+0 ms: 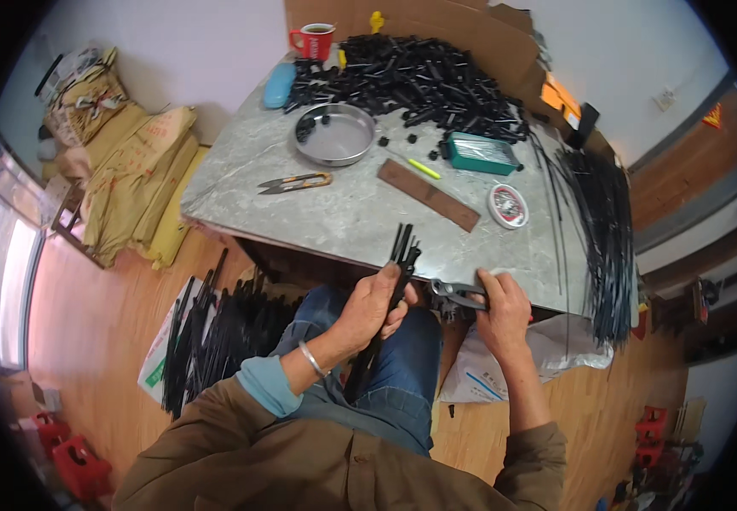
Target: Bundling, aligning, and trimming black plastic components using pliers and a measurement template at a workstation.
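My left hand (pixel 372 308) is closed around a bundle of thin black rods (pixel 402 249), their upper ends sticking out above my fist at the table's front edge. The lower part of the bundle runs down over my lap. In my right hand (pixel 503 312) is a pair of grey pliers (pixel 452 291), jaws toward the bundle but apart from it. Some small dark pieces show just under the jaws, too blurred to name. The right fingers are wrapped around the handles. Nearest on the table are a flat brown strip (pixel 430 196) and a small round white tub (pixel 508 207).
The grey marble-patterned table (pixel 240 189) bears a heap of short black pieces (pixel 428 81), a round metal dish (pixel 334 160), thread snips (pixel 296 182), a green box (pixel 481 155) and a red mug (pixel 312 41). Long black strips (pixel 602 230) hang off its right side. More rods (pixel 232 328) lie at my left.
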